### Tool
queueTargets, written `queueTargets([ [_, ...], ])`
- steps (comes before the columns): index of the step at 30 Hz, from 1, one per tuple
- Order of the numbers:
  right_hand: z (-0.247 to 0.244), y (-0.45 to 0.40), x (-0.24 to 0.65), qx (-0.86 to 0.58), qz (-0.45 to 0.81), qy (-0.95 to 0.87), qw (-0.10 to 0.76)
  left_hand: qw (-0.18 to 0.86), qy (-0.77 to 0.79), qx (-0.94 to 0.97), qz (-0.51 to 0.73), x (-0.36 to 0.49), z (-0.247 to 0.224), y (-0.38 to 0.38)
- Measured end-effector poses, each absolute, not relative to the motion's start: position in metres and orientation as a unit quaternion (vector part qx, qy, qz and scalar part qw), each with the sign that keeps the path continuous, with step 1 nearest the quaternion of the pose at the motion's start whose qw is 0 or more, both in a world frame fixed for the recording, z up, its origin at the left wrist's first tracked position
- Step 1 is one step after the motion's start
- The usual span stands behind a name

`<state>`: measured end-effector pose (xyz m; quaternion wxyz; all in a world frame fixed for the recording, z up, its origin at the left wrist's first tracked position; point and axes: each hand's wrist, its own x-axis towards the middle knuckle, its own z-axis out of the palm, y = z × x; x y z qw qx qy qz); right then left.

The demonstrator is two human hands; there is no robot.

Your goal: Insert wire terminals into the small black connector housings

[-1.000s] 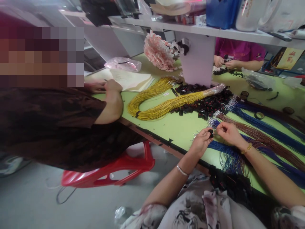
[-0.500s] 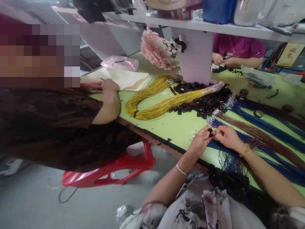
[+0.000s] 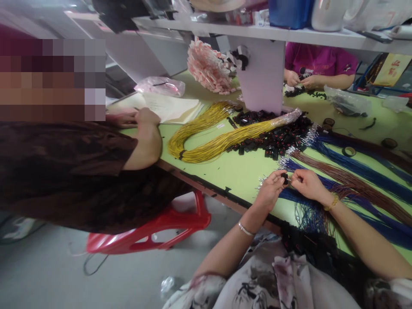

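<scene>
My left hand [image 3: 271,189] pinches a small black plastic connector housing [image 3: 285,178] between thumb and fingers. Right beside it, my right hand [image 3: 305,182] has its fingertips closed around a thin wire, whose end points at the housing; whether the tip is inside I cannot tell. Bundles of blue wires [image 3: 334,156] and brown wires [image 3: 341,171] with silvery terminal ends lie by my hands and run off to the right. A heap of black housings [image 3: 283,139] sits beyond them, with a bundle of yellow wires [image 3: 206,146] curving across it.
To the left a co-worker's arm [image 3: 146,141] rests by an open notebook [image 3: 170,107], above a red stool [image 3: 193,219]. Across the table, another person in a purple shirt [image 3: 322,64] handles small parts. A shelf [image 3: 225,30] on a post crosses overhead. Tape rolls [image 3: 349,151] lie right.
My hands stay close together in nearly the same place, with the black housing still in the left. The view has shifted slightly.
</scene>
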<state>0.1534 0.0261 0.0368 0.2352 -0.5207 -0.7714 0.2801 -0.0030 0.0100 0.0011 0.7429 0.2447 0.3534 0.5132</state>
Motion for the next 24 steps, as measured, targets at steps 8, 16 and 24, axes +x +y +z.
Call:
queueTargets([
  [8, 0.037, 0.028, 0.158, -0.462, 0.248, -0.814, 0.251, 0.719, 0.391, 0.262, 0.511, 0.003, 0.002, 0.009],
  [16, 0.034, 0.027, 0.159, -0.478, 0.254, -0.803, 0.249, 0.705, 0.407, 0.272, 0.512, 0.008, 0.008, 0.009],
  [24, 0.038, 0.082, 0.203, -0.648, 0.071, -0.74, 0.162, 0.729, 0.399, 0.242, 0.502, 0.012, 0.006, 0.015],
])
